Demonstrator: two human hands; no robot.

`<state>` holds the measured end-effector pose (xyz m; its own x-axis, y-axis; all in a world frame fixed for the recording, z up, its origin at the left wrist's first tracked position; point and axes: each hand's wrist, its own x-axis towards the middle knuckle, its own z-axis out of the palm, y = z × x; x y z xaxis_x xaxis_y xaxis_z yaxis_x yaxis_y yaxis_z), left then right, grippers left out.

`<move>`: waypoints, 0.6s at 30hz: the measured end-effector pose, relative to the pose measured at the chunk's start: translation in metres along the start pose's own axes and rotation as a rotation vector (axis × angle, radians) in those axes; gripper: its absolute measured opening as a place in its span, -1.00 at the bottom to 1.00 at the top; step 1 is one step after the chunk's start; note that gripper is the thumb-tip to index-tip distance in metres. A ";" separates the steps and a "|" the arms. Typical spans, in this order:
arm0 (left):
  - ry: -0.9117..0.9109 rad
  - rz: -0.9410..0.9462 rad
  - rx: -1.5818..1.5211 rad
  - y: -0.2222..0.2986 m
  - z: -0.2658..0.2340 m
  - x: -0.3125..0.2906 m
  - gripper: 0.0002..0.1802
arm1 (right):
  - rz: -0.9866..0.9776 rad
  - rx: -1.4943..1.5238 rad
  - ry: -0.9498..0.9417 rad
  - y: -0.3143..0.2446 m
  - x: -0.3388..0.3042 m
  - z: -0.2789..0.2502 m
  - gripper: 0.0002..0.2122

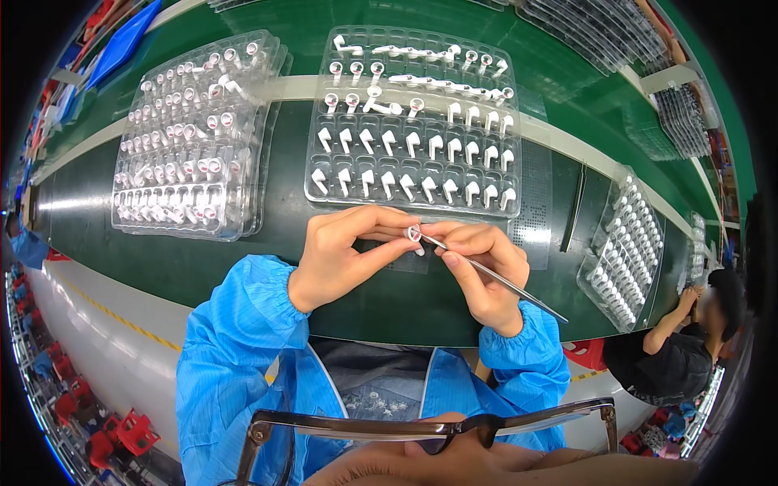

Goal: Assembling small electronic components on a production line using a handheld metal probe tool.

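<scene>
Between the thumb and fingers of my left hand (344, 247) is a small white earbud shell (414, 235), its round open end turned up. My right hand (489, 267) grips thin metal tweezers (523, 293) like a pen; their tip meets the shell's opening. Whether the tip pinches anything is too small to tell. Just beyond both hands lies a clear plastic tray (409, 207) with rows of white earbud shells. Its nearer rows lie stem down, while several farther ones show round openings.
To the left stands a stack of clear trays (250, 190) filled with similar shells. A dark thin rod (575, 206) and another filled tray (604, 301) lie to the right. Stacked clear trays (583, 32) are at the far right. A co-worker (668, 352) sits at the right edge.
</scene>
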<state>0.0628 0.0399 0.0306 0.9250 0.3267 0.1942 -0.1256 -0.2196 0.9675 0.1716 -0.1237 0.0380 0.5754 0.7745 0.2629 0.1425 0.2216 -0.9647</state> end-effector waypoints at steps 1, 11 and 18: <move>0.000 0.001 -0.002 0.000 0.000 0.000 -0.77 | 0.000 0.000 0.001 0.000 0.000 0.000 -0.92; 0.001 0.003 0.024 -0.001 0.001 -0.001 -0.78 | -0.004 -0.002 0.006 0.000 0.000 0.001 -0.92; 0.007 0.004 0.037 0.000 0.001 0.000 -0.78 | 0.009 0.020 0.013 -0.001 0.000 0.003 -0.91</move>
<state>0.0627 0.0393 0.0307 0.9217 0.3325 0.1998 -0.1162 -0.2547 0.9600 0.1692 -0.1226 0.0388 0.5870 0.7688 0.2536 0.1208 0.2265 -0.9665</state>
